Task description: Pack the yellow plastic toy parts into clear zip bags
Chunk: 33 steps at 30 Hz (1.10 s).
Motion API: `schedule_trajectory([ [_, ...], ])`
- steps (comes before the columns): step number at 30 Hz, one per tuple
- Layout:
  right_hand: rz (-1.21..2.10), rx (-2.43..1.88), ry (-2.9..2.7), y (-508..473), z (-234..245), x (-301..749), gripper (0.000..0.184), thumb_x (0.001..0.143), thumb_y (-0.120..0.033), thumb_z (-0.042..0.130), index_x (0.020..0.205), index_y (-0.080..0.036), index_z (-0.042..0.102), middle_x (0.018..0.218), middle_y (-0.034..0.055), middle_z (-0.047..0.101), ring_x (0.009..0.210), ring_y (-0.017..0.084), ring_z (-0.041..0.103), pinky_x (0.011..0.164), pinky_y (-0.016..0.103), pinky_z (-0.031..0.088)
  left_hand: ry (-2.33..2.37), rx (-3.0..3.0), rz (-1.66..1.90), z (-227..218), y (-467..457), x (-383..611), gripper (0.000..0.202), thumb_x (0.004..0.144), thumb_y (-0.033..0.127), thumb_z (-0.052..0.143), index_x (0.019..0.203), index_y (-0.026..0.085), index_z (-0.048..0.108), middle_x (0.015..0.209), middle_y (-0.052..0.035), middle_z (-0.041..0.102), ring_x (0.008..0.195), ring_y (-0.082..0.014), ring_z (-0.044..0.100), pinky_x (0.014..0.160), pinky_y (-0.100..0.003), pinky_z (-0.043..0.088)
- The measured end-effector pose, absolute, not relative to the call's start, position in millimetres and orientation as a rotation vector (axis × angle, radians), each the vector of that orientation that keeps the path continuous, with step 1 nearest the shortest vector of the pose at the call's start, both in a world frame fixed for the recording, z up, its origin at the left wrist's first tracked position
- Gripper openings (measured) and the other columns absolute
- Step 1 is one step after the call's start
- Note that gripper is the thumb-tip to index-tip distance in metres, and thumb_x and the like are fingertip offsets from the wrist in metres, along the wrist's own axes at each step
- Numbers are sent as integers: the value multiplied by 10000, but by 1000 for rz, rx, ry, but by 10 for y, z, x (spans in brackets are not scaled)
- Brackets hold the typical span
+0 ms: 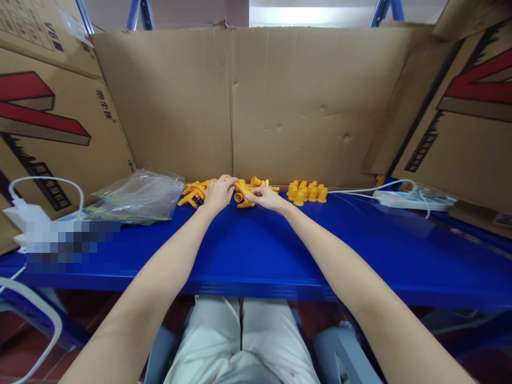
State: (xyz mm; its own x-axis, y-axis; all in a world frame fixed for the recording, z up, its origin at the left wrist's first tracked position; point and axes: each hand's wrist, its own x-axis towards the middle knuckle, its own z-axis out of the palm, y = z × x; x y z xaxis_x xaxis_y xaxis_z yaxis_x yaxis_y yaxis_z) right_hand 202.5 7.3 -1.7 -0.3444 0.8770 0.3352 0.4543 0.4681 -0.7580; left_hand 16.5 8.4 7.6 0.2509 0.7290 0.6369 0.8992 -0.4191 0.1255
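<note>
My left hand [221, 193] is at the back of the blue table, its fingers curled down at the edge of a pile of yellow plastic pieces. What those fingers hold, if anything, is too small to make out. With thumb and fingers pinched, my right hand [264, 197] grips a yellow plastic part [242, 188] in the heap between both hands. Some parts there have round, cup-like ends. Left of my left hand lie yellow branching pieces [191, 196] with small dark bits among them. On the right, several yellow bell-shaped caps [307, 192] stand upright in a cluster.
Clear plastic bags [138, 196] lie at the left on the blue table [256, 245]. A cardboard wall [296, 106] rises behind, with printed boxes [52, 122] at the sides. A white power strip [412, 200] with cables sits right; white plugs [34, 221] are left.
</note>
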Motion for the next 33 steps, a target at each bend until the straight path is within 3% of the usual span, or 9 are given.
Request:
schedule_trajectory([
  [2,424,-1204,-2043,74,-34,2044,137,796,-268,629,840,-139,621,823,33,662,768,156,600,713,273,430,-1515,-2283,-877,66,95,162,380,875,221,474,1229,248,609,1230,-57,610,1100,-228,588,960,-339,442],
  [5,-3,-1325,-2131,17,-23,2051,215,808,-184,603,1018,-148,577,1036,87,658,966,210,590,841,327,395,-1570,-2314,-779,50,106,165,376,871,277,505,1232,245,606,1155,-59,653,1049,-235,609,916,-342,460],
  [9,-359,-1367,-2252,-112,24,2029,262,857,-117,495,1116,-127,530,1130,159,633,1083,260,551,930,389,326,-1618,-2307,-736,48,96,174,360,858,314,537,1207,254,608,1093,-61,670,1033,-255,611,873,-353,469],
  [18,-208,-1309,-2251,-75,39,2038,347,944,-321,450,1225,-138,538,1212,143,622,1130,264,557,946,398,347,-1536,-2224,-771,85,47,150,344,871,260,492,1210,259,551,1151,-65,579,987,-223,611,782,-303,459],
  [26,-316,-1435,-2300,-107,110,2061,298,922,-278,507,1177,-152,592,1212,135,629,1130,271,545,881,382,330,-1475,-2336,-745,39,76,155,294,832,232,520,1124,216,557,1076,-64,602,978,-224,597,833,-325,437],
  [33,-626,-1362,-2305,-131,149,2065,216,931,-227,472,1076,-138,606,1045,121,675,989,248,545,803,365,241,-1570,-2381,-926,61,113,185,276,755,224,581,1032,222,582,1002,-40,635,949,-206,599,823,-302,439],
])
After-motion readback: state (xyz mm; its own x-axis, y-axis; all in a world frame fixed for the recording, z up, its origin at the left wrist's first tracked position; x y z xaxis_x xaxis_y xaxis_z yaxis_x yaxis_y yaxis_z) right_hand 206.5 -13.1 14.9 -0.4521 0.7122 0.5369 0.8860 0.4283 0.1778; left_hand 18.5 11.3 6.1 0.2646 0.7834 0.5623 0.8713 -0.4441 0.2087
